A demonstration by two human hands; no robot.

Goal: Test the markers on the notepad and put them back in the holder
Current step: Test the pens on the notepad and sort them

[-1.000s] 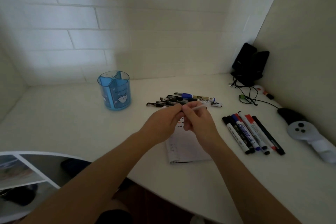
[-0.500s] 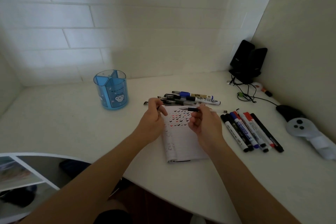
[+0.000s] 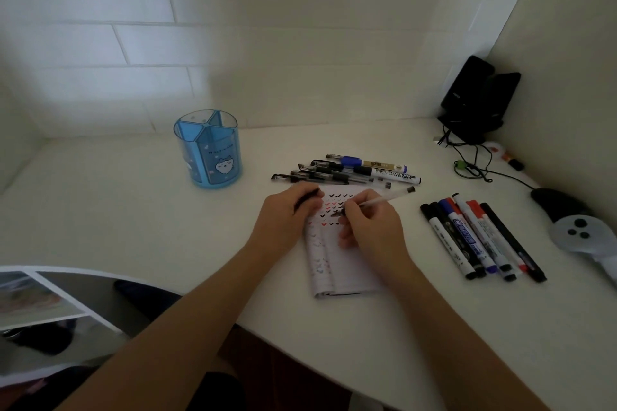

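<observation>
The right grip (image 3: 370,227) pinches a pen (image 3: 387,199), tip on the notepad (image 3: 347,272). The left grip (image 3: 284,217) pinches a black cap (image 3: 306,199). Press softly, make one small tick, hold the notepad flat.

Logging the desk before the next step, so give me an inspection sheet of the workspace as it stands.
Surface: white desk, no spills seen.
Job's things: notepad with tick marks under the hands; blue holder upright at back left, nothing seen inside; pile of pens behind the notepad; row of markers right of it.
Clutter: controller and speakers at the right.
Hands: right hand grips a pen, tip on the notepad; left hand holds a dark cap.
Cables: black cable beside the speakers.
Surroundings: white brick wall.
</observation>
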